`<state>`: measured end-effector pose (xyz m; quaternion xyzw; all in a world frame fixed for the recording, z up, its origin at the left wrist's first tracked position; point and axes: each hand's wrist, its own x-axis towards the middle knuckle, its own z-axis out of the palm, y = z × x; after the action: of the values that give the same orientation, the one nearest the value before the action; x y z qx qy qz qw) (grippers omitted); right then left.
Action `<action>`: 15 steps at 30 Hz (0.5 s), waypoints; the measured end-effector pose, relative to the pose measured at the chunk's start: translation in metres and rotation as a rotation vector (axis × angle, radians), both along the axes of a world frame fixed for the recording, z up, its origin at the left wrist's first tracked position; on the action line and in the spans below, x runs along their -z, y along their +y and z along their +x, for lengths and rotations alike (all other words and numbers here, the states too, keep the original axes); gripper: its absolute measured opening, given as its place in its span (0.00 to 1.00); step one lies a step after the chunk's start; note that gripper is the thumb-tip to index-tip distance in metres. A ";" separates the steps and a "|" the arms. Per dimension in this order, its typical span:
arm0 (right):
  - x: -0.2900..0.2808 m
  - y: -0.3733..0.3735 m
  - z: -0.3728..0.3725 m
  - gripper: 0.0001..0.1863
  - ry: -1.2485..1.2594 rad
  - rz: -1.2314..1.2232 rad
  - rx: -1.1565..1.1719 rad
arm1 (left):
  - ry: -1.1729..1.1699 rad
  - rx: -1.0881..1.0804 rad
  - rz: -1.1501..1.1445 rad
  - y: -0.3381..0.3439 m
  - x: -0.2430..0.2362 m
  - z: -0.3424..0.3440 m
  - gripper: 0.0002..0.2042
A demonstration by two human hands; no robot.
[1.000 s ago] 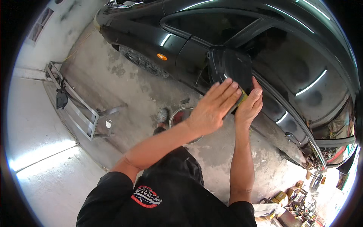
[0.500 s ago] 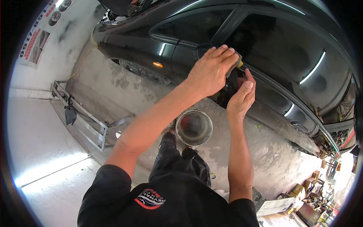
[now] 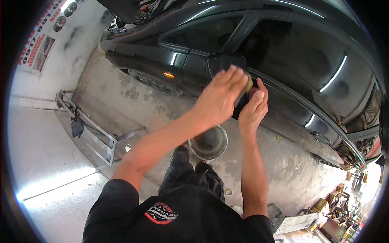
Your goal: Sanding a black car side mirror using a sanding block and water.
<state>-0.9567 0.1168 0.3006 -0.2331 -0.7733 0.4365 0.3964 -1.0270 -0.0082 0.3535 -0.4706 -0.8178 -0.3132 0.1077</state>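
— Hands first: where are they?
— Both are up at the mirror (image 3: 225,65) on the dark car (image 3: 283,52). The left hand (image 3: 221,97) lies flat, fingers spread over a yellow pad (image 3: 249,84), pressing it to the mirror.
— And the right hand (image 3: 253,108)?
— Just beside it, fingers together and nearly straight, touching the door; it holds nothing I can see.
— Below?
— A bucket (image 3: 208,143) on the floor (image 3: 121,97).
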 end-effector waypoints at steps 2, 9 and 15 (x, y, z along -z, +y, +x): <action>-0.002 0.001 -0.004 0.32 -0.009 -0.035 -0.009 | -0.010 0.053 0.006 -0.010 0.001 -0.002 0.28; 0.001 -0.001 -0.006 0.33 0.000 -0.017 -0.023 | -0.035 0.070 0.072 -0.001 0.012 -0.047 0.28; -0.010 -0.012 -0.016 0.32 -0.034 0.018 -0.024 | -0.128 0.096 0.183 -0.045 0.035 -0.036 0.35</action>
<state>-0.9731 0.1050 0.3105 -0.2277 -0.7865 0.4303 0.3800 -1.0632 -0.0537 0.3181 -0.4763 -0.7676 -0.4208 0.0826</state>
